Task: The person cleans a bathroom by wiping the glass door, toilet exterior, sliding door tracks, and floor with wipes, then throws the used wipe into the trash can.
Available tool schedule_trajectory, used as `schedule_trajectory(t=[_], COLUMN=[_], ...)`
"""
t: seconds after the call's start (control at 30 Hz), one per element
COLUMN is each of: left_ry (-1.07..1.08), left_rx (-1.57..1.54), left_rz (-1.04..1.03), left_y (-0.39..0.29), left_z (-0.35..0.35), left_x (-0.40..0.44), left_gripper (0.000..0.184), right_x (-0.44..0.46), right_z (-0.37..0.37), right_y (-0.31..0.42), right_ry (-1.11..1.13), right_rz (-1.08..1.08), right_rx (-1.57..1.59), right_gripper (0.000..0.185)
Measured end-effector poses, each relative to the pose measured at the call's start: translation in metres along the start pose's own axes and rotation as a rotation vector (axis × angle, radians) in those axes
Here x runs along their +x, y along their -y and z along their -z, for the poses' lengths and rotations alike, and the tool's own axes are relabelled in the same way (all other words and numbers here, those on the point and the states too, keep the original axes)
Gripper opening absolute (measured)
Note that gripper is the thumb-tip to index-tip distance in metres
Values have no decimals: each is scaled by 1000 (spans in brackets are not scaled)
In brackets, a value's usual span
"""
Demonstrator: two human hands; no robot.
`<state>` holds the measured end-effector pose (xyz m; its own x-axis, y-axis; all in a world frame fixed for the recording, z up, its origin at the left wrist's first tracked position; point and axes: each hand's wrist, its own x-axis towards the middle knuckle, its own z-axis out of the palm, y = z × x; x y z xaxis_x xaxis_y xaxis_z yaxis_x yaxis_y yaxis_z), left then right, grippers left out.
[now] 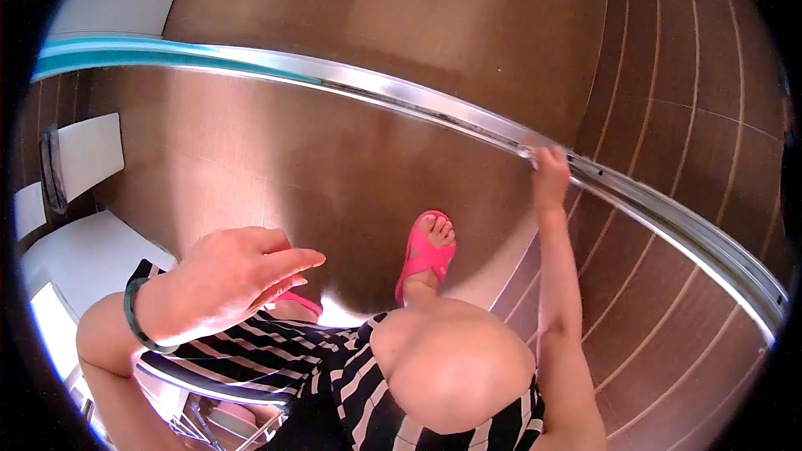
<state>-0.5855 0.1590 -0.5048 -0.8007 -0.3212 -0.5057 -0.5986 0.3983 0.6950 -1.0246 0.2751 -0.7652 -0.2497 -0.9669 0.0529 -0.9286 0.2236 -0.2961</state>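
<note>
My right hand (pixel 551 177) reaches out to a long metal rail (pixel 426 108) that curves across the view. Its fingers are curled against the rail's edge, and a small whitish bit shows beside them. What the fingers hold, if anything, I cannot make out. At the left end of the rail runs a teal glass panel edge (pixel 100 54). My left hand (pixel 238 271) hangs in the air at lower left, with nothing visible in it. Its index finger points right, apart from the thumb. A dark green bangle (pixel 134 317) circles the left wrist.
Brown floor (pixel 351 175) lies on both sides of the rail. Striped brown tiles (pixel 668 100) cover the right side. A pink sandal (pixel 423 257) is on my foot, beside a bent bare knee. White fixtures (pixel 92 154) stand at left.
</note>
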Motion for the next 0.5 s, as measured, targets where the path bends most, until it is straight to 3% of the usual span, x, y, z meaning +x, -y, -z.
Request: schedule_trajectory(t=[0.27,0.4,0.5], left_ry=[39,39,9], left_rx=[-59,-77,-90], left_rz=[-36,-30,-14], left_y=[5,4,3], left_z=[0,4,5], left_x=[-4,-4,-9], left_gripper=[31,31,30], right_x=[-4,16,37], right_z=[-20,-44,-84], right_y=[0,77,146], right_ry=[-58,-18,-125], right_rz=[-67,35,188], right_rx=[-18,76,294], right_gripper=[7,10,15])
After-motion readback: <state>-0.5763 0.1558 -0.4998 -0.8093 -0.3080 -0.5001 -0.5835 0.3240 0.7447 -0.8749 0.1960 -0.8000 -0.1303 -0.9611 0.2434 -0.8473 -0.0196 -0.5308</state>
